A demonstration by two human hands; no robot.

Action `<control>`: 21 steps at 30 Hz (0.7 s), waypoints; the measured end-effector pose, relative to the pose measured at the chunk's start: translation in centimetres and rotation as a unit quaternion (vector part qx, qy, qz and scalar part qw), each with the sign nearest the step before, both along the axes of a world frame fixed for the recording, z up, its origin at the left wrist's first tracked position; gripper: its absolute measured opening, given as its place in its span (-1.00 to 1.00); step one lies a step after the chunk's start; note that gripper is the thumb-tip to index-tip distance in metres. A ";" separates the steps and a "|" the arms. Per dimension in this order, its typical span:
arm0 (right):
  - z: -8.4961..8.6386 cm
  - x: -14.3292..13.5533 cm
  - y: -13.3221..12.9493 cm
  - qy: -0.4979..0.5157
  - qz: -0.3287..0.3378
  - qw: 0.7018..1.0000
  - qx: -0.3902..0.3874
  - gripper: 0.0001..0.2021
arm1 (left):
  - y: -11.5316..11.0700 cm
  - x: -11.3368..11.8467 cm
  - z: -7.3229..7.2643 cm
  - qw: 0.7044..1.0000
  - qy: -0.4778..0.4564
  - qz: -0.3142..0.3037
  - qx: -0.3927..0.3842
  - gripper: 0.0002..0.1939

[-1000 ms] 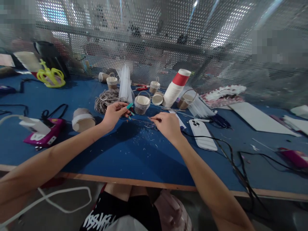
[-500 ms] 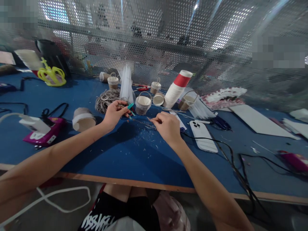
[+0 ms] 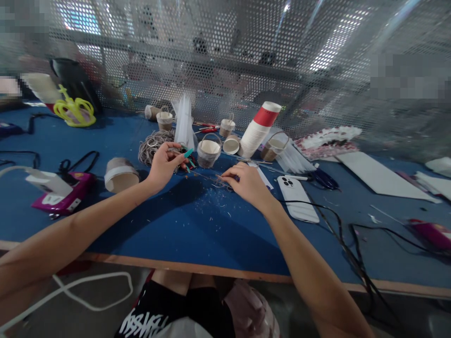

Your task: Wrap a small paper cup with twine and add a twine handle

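Our left hand (image 3: 164, 164) has its fingers closed around small teal-handled snips (image 3: 189, 156), blades pointing right; our right hand (image 3: 248, 184) pinches one end of a thin length of brown twine (image 3: 207, 177) stretched low over the blue-topped table (image 3: 197, 225) between the two hands. To cut cleanly, we judge it best to keep the twine taut and bring the blades square across it. A small twine-handled paper cup (image 3: 209, 152) stands just behind, a white smartphone (image 3: 297, 197) to the right.

One white phone (image 3: 297, 198), one yellow crown (image 3: 73, 111), one stack of paper cups (image 3: 258, 129) — two pink tools (image 3: 62, 197).
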State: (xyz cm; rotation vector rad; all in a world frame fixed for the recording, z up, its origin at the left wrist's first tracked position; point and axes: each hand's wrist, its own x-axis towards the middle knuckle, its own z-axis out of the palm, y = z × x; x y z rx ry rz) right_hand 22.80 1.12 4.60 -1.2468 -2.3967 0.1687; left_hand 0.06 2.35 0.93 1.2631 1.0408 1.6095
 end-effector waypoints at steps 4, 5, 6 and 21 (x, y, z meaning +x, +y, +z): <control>-0.2 -0.6 -0.3 -0.003 -0.031 0.999 0.024 -0.85 | -0.1 0.0 -0.1 1.000 -0.001 0.012 0.011 -0.77; -0.3 -0.7 -0.3 0.001 -0.034 0.999 0.033 -0.85 | -0.1 0.0 -0.1 1.000 -0.006 0.012 0.014 -0.76; -0.4 -0.7 -0.3 0.007 -0.036 0.998 0.042 -0.85 | -0.1 0.0 -0.1 1.000 -0.011 0.009 0.018 -0.76; -1.6 -0.6 -0.2 0.043 -0.067 0.986 0.149 -0.83 | -0.1 0.0 -0.1 0.999 -0.032 -0.036 -0.003 -0.71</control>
